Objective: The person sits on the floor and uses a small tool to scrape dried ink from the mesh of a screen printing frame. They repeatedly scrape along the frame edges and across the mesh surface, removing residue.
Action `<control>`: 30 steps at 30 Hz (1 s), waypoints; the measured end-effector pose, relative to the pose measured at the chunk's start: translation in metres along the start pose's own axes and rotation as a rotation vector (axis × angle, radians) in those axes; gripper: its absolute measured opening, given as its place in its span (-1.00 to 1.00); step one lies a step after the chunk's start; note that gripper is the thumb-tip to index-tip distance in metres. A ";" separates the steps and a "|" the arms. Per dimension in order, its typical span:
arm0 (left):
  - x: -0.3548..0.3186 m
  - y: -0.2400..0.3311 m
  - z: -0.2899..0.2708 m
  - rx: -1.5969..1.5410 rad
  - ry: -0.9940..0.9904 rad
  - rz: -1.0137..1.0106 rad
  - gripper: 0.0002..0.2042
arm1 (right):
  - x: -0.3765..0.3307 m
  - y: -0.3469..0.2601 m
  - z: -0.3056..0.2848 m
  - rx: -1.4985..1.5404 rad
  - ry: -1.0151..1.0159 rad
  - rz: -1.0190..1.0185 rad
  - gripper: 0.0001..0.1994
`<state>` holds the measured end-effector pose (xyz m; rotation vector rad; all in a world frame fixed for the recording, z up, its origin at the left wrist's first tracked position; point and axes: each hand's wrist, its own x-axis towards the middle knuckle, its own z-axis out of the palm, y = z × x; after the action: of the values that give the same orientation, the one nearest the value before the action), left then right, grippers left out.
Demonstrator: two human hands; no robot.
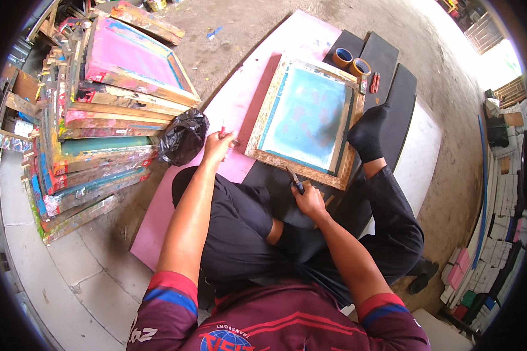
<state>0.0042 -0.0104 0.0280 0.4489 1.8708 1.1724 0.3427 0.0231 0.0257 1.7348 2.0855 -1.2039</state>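
My left hand (215, 150) is closed around a slim red tool (223, 130) with a thin tip; its exact kind is too small to make out. To the right, my right hand (311, 202) grips a dark-handled tool (295, 180) with a narrow end that points up at the frame. Just beyond that tool lies a wooden screen-printing frame (267, 158), its mesh (304, 108) coated pale blue with darker smudges. Neither tool visibly touches the mesh. My black-socked foot (369, 136) rests against the frame's right side.
Several paint-stained screen frames (108, 126) are stacked at the left, with a black plastic bag (183, 136) beside them. Two tape rolls (342, 57) and a red tool (375, 82) lie past the frame on black boards (380, 55). A pink board (234, 105) lies underneath.
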 end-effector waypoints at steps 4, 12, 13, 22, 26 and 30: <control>-0.009 0.008 0.007 0.053 -0.324 0.001 -0.69 | -0.006 -0.004 0.012 0.114 -0.086 -0.067 -0.46; -0.027 0.014 0.020 0.065 -0.656 -0.006 -0.75 | -0.007 -0.048 0.013 0.255 -0.148 -0.180 -0.48; -0.027 0.013 0.021 0.062 -0.674 -0.006 -0.76 | -0.008 -0.049 0.011 0.260 -0.152 -0.183 -0.48; -0.023 0.012 0.026 0.101 -0.696 -0.006 -0.83 | -0.008 -0.057 0.001 0.325 -0.294 -0.152 -0.48; -0.017 0.005 0.028 0.132 -0.672 0.035 -0.80 | 0.003 -0.039 0.008 0.473 -0.454 -0.194 -0.55; -0.008 -0.003 0.028 0.084 -0.408 0.071 -0.77 | 0.000 -0.020 -0.002 0.707 -0.578 0.030 -0.50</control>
<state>0.0318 -0.0017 0.0234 0.7474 1.5618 0.9644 0.3261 0.0248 0.0361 1.3453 1.3685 -2.2813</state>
